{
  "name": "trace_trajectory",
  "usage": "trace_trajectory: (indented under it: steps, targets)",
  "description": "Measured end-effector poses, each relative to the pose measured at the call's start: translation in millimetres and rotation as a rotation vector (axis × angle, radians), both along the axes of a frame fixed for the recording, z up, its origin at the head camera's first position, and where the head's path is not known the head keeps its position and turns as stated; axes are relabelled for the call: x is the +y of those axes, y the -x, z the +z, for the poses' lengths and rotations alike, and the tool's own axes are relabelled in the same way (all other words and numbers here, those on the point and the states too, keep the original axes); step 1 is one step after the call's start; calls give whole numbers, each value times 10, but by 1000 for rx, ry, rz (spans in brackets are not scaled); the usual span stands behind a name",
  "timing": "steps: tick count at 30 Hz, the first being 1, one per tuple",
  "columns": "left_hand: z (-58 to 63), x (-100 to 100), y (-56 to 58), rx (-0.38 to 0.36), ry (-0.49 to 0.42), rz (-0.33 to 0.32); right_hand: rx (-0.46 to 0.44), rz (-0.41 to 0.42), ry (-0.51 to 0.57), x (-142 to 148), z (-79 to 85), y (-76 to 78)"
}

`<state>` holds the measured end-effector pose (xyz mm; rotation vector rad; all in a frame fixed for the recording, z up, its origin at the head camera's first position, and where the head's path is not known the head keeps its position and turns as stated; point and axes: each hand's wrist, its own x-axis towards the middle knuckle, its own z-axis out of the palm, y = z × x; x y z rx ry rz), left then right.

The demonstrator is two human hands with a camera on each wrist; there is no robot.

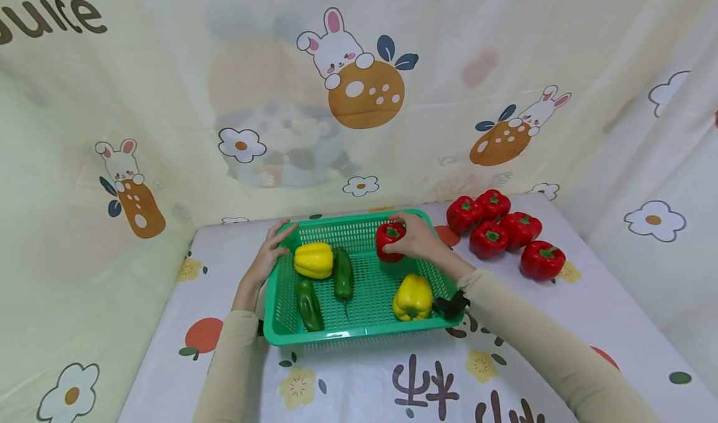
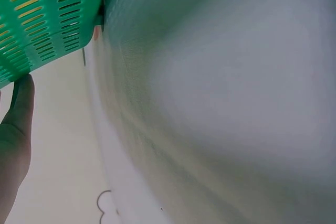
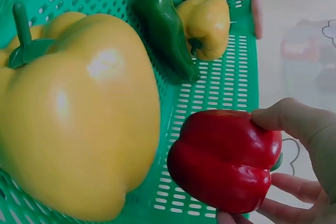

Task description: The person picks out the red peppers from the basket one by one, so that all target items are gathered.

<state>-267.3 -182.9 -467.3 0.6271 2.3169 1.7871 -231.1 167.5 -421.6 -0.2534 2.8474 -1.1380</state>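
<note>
A green plastic basket (image 1: 364,332) stands on the table. My left hand (image 1: 265,262) grips its rim at the back left corner, thumb over the edge. In my right hand (image 1: 417,236) is a red bell pepper (image 1: 386,242), pinched between thumb and fingers inside the basket's back right part. The right wrist view shows the same red pepper (image 3: 223,158) in front of the slotted wall. A yellow bell pepper (image 1: 314,260) lies at the basket's left beside two long green peppers (image 1: 343,273). Another yellow bell pepper (image 1: 413,298) is at the front right.
Several red bell peppers (image 1: 489,239) are grouped on the table to the right of the basket. A printed cloth (image 1: 331,392) covers the table. Behind it hangs a printed curtain (image 1: 432,149), with more curtain at both sides.
</note>
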Motion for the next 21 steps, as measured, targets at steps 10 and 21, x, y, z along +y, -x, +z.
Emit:
trace_trajectory:
  steps: [10, 21]
  targets:
    - [12, 0, -28, 2, 4, 1, 41, 16, -31, 88, 95, -71]
    - [12, 2, -25, 12, 0, 1, 52, 12, -23, 234, 244, -182]
